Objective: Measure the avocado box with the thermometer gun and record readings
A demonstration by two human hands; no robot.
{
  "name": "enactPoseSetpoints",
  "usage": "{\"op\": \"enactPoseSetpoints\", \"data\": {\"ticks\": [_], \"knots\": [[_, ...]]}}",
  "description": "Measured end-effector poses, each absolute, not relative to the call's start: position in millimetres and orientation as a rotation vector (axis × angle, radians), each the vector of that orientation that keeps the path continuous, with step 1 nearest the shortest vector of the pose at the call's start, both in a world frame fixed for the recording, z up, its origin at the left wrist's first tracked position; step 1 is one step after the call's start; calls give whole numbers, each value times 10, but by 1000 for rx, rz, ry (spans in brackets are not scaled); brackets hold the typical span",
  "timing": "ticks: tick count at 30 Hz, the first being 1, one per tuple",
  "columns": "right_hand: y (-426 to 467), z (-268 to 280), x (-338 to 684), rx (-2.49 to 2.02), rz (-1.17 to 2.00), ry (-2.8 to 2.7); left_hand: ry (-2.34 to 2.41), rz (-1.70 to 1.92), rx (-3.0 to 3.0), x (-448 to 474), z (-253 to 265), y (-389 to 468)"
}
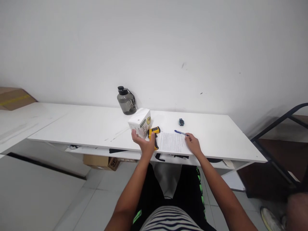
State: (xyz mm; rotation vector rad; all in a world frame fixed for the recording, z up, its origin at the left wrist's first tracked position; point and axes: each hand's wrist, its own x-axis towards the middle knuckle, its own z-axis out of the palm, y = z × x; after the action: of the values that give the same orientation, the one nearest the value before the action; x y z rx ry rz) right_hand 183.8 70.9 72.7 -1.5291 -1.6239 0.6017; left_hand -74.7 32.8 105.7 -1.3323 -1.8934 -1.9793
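My left hand (144, 145) is at the near side of a white cardboard box (139, 117), its fingers on the box's left side and its thumb on the right. Beside the box is a yellow and black handheld tool with a pistol-like grip (154, 130), partly behind my thumb; its exact kind is unclear. My right hand (192, 143) pinches one end of a blue pen (180, 132), which points left over the top edge of a sheet of paper (172, 142). Rows of small writing cover the sheet, too fine to read.
A grey, black-capped water bottle (127, 102) stands by the wall behind the box. A small dark watch-like device (181, 122) lies beyond the pen. Under the white desk (216, 131), a shelf holds dark items. Cardboard boxes and a black metal frame (286, 115) stand around it.
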Motion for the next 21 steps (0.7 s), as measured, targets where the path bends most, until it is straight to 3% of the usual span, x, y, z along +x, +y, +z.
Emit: {"op": "enactPoseSetpoints", "data": {"ticks": [6,14,21], "knots": [[691,770,1801,-1535,609,-1594,-2222,-1904,-1394,-1433,929,754],[653,800,1768,-1541,451,-1759,-2350,-1945,-1373,-1504,792,792],[520,1132,748,-1451,610,-2116,-2368,-1943,-1362,-1534,771,805]]}}
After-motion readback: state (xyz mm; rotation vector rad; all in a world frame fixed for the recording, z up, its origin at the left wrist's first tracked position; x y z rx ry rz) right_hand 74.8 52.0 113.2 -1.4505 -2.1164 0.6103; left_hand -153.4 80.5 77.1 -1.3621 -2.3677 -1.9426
